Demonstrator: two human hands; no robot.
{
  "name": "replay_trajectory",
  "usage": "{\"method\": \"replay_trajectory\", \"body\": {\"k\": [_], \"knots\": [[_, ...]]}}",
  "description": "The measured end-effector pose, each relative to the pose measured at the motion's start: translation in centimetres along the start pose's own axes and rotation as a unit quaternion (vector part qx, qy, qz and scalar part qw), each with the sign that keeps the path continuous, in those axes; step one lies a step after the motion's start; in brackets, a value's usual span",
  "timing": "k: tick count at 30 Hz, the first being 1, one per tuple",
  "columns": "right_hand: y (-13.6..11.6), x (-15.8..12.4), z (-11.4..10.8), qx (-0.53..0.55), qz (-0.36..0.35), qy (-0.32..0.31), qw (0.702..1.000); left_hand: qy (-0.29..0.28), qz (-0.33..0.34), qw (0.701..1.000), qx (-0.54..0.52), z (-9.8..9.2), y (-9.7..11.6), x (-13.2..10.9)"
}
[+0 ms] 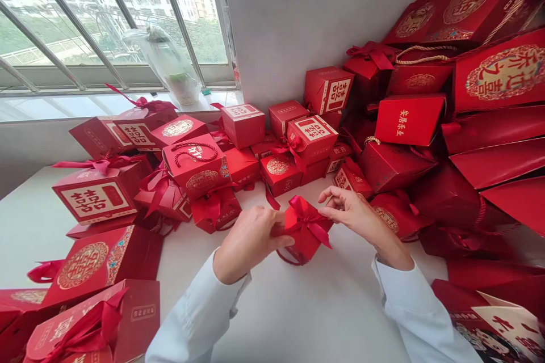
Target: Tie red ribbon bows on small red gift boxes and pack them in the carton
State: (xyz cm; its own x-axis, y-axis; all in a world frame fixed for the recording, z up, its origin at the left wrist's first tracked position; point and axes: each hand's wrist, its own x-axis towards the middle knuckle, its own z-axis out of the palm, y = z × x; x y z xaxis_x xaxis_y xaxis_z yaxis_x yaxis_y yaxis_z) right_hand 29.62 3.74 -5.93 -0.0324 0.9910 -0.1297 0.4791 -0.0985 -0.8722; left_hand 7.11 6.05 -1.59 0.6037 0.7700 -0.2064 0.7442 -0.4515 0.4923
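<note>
A small red gift box [304, 238] tied with a red satin ribbon bow [307, 218] sits tilted on the white table [272, 317], just in front of me. My left hand [251, 241] grips the box's left side and the ribbon there. My right hand [361, 218] comes in from the right, its thumb and fingertips pinching the bow. A red cord handle [289, 260] shows under the box. White sleeves cover both forearms.
Many red gift boxes and bags with gold double-happiness prints [196, 167] are heaped on the table to the left, back and right. Behind them are a white wall [272, 17] and a barred window [114, 22], with a plastic bag [164, 62] on its sill.
</note>
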Motion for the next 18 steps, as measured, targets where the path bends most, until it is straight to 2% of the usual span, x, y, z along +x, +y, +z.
{"method": "replay_trajectory", "body": {"k": [5,6,7,9,10,11,13,16,18], "knots": [[0.2,0.1,0.0,0.006,0.005,0.000,1.000,-0.045,0.020,0.999,0.015,-1.6,-0.7,-1.9],[0.2,0.1,0.1,0.005,0.005,0.000,1.000,-0.040,0.013,0.999,0.024,-1.8,-0.8,-2.2],[0.2,0.1,0.1,0.004,0.004,0.001,1.000,-0.018,0.000,0.999,0.035,-1.9,-0.9,-2.5],[0.1,0.1,0.2,0.002,0.002,0.002,1.000,0.071,-0.017,0.996,0.058,-1.9,-0.8,-2.8],[0.1,0.1,0.2,0.002,0.002,0.002,1.000,0.116,-0.005,0.991,0.067,-1.8,-0.6,-2.7],[0.1,0.1,0.2,0.003,0.003,0.002,1.000,0.147,0.024,0.986,0.071,-1.5,-0.3,-2.4],[0.1,0.2,0.3,0.003,0.003,0.000,1.000,0.161,0.107,0.978,0.077,-0.7,0.6,-1.5],[0.2,0.3,0.3,0.008,-0.002,-0.010,1.000,0.123,0.216,0.964,0.090,1.0,2.1,0.1],[0.2,0.2,0.2,0.011,-0.005,-0.013,1.000,0.085,0.243,0.960,0.107,2.1,2.8,0.8]]}}
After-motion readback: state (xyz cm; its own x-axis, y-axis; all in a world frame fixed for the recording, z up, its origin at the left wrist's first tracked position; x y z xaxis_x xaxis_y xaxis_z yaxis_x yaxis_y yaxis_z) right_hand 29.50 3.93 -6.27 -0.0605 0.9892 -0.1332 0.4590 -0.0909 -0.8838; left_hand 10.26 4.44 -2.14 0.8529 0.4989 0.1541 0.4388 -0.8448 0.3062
